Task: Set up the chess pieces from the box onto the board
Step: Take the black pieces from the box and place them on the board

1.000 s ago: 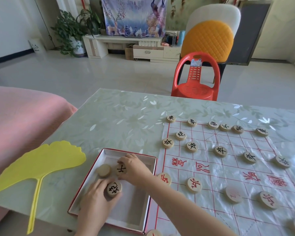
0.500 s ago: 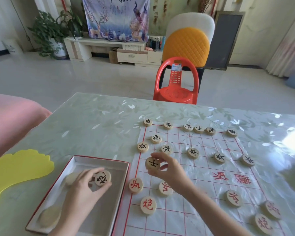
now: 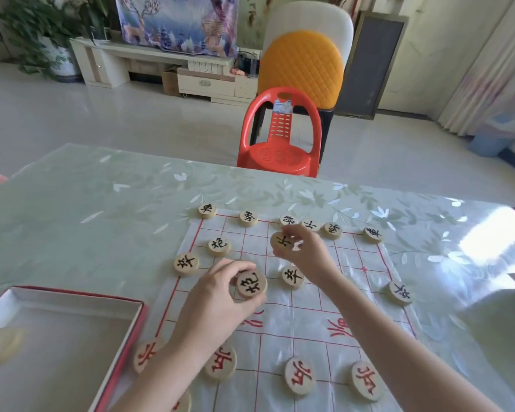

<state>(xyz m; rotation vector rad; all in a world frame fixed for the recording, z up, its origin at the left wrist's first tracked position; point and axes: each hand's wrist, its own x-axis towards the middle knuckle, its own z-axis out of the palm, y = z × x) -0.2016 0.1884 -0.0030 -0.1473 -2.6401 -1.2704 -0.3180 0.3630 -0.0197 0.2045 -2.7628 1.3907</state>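
Two hands are working over the board on my feed, and each one has a wooden piece. The left hand has its fingers and thumb curled round the nearer disc, black lettering turned up to the camera, over the left-centre of the board's far half. Whether that disc touches the sheet or hangs just above it I can't make out from this angle. The right hand pinches the farther disc between thumb and fingertips. It is tilted, with its black character facing me, just near of the back row and close to that row's middle pieces.

That back row (six black-lettered discs along the far edge line) runs left to right across the board. Nearer than it, a lone black piece sits on the left. Nearer again is a spread line of three matching black discs, one at the left edge, one in the centre beside the right wrist and one at the right edge. Red-lettered discs line the near side, and the left forearm crosses over them.

The box lies at near left on the table, just beside the board's left edge. One pale disc lies in it, too blurred to read. A red plastic chair stands at the table's far side.
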